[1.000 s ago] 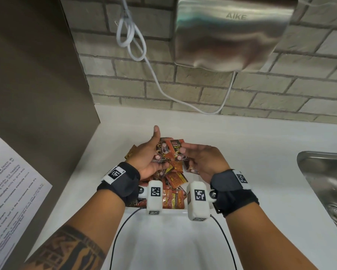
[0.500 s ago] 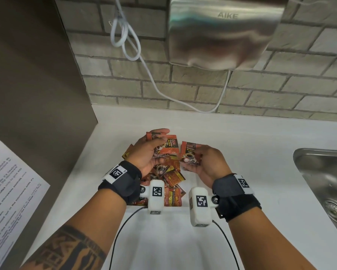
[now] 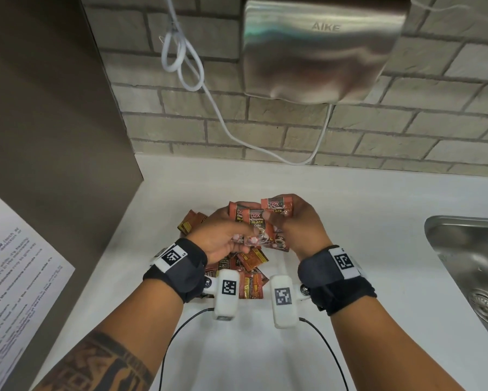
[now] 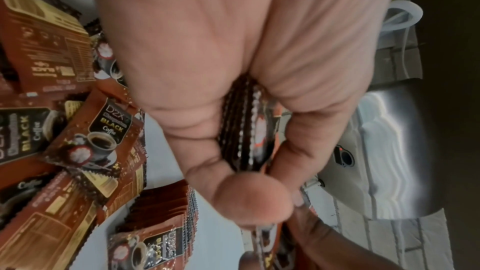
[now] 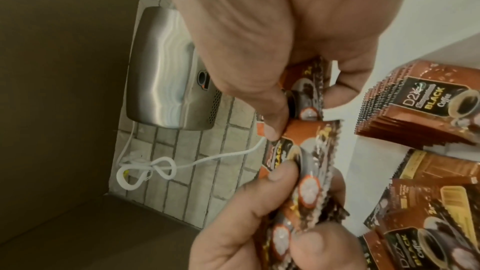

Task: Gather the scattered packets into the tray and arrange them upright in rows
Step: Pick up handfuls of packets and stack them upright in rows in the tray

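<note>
Over the white tray (image 3: 253, 302) my left hand (image 3: 237, 231) grips a small stack of red-brown D2X black coffee packets (image 3: 254, 222), seen edge-on between its fingers in the left wrist view (image 4: 242, 130). My right hand (image 3: 282, 218) pinches one more packet (image 3: 278, 205) against the far side of that stack; the right wrist view shows this packet (image 5: 309, 93) between thumb and fingers. Loose packets (image 3: 251, 261) lie jumbled in the tray under my hands. A standing bundle of packets (image 3: 192, 221) is at the tray's far left.
A steel sink (image 3: 468, 263) is sunk into the white counter (image 3: 364, 207) at the right. A steel hand dryer (image 3: 321, 46) and its looped white cable (image 3: 180, 52) hang on the brick wall. A brown partition (image 3: 54, 108) with a paper notice (image 3: 11, 263) closes the left.
My hands have come together: the right hand's single packet, held apart half a second ago, now meets the left hand's stack. Both hands sit a little farther from me.
</note>
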A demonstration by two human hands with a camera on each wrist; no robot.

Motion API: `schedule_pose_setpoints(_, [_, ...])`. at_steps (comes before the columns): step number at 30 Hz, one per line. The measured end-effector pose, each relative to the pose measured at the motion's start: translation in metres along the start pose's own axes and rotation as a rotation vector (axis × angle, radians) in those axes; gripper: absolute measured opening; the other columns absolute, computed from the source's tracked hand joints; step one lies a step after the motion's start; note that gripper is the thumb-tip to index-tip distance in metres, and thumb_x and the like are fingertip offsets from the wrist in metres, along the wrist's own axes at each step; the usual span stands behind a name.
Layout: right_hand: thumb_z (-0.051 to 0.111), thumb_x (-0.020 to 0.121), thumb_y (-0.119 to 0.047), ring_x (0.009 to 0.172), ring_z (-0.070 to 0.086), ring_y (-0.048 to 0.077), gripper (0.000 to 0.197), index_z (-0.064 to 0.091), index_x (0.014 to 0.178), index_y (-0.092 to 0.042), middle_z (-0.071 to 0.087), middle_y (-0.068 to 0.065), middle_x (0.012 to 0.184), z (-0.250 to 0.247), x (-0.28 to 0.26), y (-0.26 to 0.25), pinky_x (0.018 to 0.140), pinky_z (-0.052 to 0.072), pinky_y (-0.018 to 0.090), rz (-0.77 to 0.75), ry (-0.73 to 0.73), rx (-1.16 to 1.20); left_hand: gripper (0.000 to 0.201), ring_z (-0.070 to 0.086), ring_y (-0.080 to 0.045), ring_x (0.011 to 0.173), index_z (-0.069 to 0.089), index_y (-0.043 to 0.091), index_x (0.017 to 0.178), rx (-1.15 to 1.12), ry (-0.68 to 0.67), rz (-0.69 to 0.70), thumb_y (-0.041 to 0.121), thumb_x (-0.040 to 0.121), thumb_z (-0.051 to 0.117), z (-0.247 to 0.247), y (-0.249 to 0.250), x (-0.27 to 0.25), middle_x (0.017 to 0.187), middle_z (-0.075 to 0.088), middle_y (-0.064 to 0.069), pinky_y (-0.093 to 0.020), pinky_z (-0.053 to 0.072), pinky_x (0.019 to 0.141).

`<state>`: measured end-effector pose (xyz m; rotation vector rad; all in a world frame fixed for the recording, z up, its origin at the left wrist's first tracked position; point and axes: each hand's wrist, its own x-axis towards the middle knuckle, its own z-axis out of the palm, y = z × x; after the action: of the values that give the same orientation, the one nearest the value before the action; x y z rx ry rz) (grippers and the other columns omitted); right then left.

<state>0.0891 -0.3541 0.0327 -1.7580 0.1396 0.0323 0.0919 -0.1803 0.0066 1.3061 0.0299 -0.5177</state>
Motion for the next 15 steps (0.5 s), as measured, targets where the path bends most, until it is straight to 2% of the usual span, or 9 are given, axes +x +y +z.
schedule_pose_setpoints(3, [0.074,0.088,-0.011,0.079,0.070,0.018,0.023,0.064,0.107,-0.006,0.074,0.007,0.094,0.000,0.000,0.004,0.056,0.055,0.023,-0.012,-0.030,-0.017,0.039,0.070,-0.023,0.088,0.071,0.012,0.118,0.017,-0.033,0.003,0.011,0.080,0.079,0.002,-0.002,0.000,0.109,0.074,-0.017,-0.025,0.056,0.056])
schedule_pose_setpoints(5, [0.073,0.089,-0.012,0.080,0.070,0.023,0.022,0.064,0.108,-0.005,0.074,0.010,0.095,-0.001,0.000,0.005,0.062,0.058,0.029,-0.001,-0.051,0.008,0.036,0.070,-0.022,0.090,0.070,0.015,0.119,0.030,-0.048,0.002,0.011,0.083,0.078,0.003,0.000,0.000,0.109,0.074,-0.015,-0.024,0.057,0.056])
schedule_pose_setpoints(7, [0.067,0.093,-0.013,0.080,0.070,0.027,0.014,0.064,0.106,-0.008,0.074,0.012,0.094,-0.003,0.001,0.006,0.069,0.058,0.038,0.004,-0.044,0.006,0.021,0.072,-0.018,0.080,0.072,0.016,0.108,0.003,-0.031,-0.014,0.002,0.092,0.068,0.004,0.003,0.001,0.099,0.074,-0.011,-0.023,0.057,0.053])
schedule_pose_setpoints(9, [0.060,0.096,-0.012,0.085,0.072,0.030,0.007,0.066,0.099,-0.015,0.075,0.010,0.094,-0.009,0.005,0.005,0.078,0.058,0.044,0.022,-0.017,0.031,0.026,0.073,-0.016,0.070,0.071,0.014,0.104,-0.083,-0.014,-0.035,-0.004,0.096,0.053,0.004,0.007,0.000,0.090,0.074,-0.009,-0.025,0.057,0.049])
schedule_pose_setpoints(12, [0.056,0.095,-0.010,0.085,0.071,0.031,0.013,0.068,0.096,-0.016,0.076,0.012,0.096,-0.019,0.007,0.000,0.078,0.057,0.044,0.079,0.019,0.104,0.047,0.073,-0.031,0.083,0.067,0.016,0.124,-0.185,-0.073,-0.032,-0.005,0.091,0.040,0.003,0.009,0.002,0.101,0.072,-0.018,-0.028,0.056,0.047])
schedule_pose_setpoints(15, [0.057,0.095,-0.010,0.086,0.072,0.028,0.014,0.070,0.095,-0.015,0.076,0.009,0.095,-0.026,0.008,-0.004,0.076,0.056,0.039,0.096,0.009,0.165,0.048,0.068,-0.025,0.074,0.067,0.020,0.126,-0.127,-0.066,-0.014,-0.005,0.091,0.045,0.006,0.008,0.004,0.091,0.067,-0.011,-0.030,0.058,0.051])
